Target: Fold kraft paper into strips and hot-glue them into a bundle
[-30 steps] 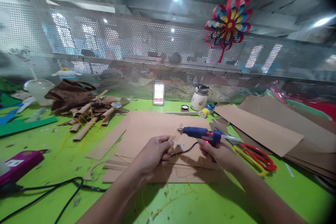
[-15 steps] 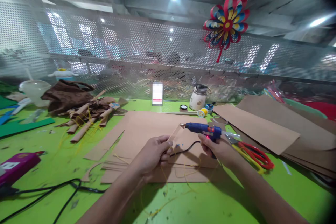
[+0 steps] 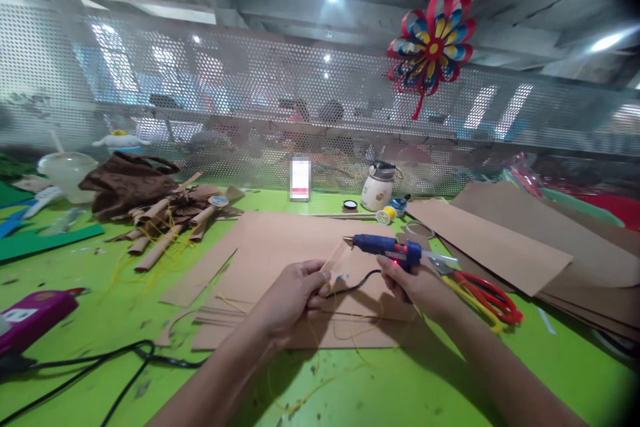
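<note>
Between thumb and fingers, my left hand pinches a narrow brown paper strip, its free end slanting up to the right. My right hand is wrapped round the handle of a blue glue gun with a small red light lit. The gun's nozzle points left and is at the strip's upper end; whether they touch I cannot tell. A clear glue stick pokes out of the back of the gun. Under both hands lie brown paper sheets, with loose yellow thread across their front.
Red-handled scissors lie right of my right hand, near stacked brown paper. A yellow thread spool and a white bottle stand behind. At left are rolled paper pieces, a purple power strip and black cable.
</note>
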The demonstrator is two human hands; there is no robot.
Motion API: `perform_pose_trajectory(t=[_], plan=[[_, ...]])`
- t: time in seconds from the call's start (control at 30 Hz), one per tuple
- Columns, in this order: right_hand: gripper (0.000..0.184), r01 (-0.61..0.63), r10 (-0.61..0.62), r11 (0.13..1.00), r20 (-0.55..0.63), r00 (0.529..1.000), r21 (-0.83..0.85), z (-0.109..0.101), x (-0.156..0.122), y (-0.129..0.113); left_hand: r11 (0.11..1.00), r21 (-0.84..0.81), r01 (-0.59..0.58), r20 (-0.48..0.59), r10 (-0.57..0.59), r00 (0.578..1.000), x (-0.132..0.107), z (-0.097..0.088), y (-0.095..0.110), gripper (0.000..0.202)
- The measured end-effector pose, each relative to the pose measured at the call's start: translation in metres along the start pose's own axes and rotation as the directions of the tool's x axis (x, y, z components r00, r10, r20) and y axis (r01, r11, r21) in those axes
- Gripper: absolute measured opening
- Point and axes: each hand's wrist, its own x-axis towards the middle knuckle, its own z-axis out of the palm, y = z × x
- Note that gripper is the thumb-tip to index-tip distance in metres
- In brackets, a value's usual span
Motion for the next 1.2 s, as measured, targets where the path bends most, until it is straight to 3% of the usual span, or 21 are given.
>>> perform_pose_trajectory(t=[0.13, 0.33, 0.6, 0.8, 1.03, 1.2], plan=[[0.047, 0.024, -0.023, 1.000, -0.010, 1.000, 0.007, -0.001, -0.001, -0.001, 1.000, -0.006, -0.003, 0.008, 0.003, 1.000, 0.000, 0.000, 0.000, 0.014], [0.047, 0.071, -0.061, 0.994, 0.104, 0.993, -0.087, 0.004, -0.007, 0.003, 1.000, 0.025, -0.008, -0.027, 0.009, 1.000, 0.001, -0.003, 0.000, 0.011], [0.046, 0.006, -0.006, 1.000, 0.001, 1.000, -0.011, -0.001, -0.004, -0.003, 1.000, 0.001, 0.005, -0.018, -0.005, 1.000, -0.001, 0.000, 0.003, 0.015], [0.043, 0.049, -0.038, 0.997, 0.152, 0.988, -0.066, 0.006, -0.012, -0.001, 1.000, 0.006, -0.007, -0.035, 0.007, 0.999, 0.001, -0.002, 0.002, 0.015], [0.046, 0.044, -0.044, 0.998, 0.017, 0.999, -0.039, -0.001, -0.002, 0.001, 1.000, 0.022, 0.014, -0.037, -0.014, 0.999, -0.001, 0.001, 0.004, 0.014], [0.047, 0.054, -0.045, 0.995, 0.105, 0.993, -0.086, 0.005, -0.008, 0.002, 1.000, 0.019, 0.003, -0.042, -0.002, 0.999, 0.000, -0.001, 0.002, 0.013]])
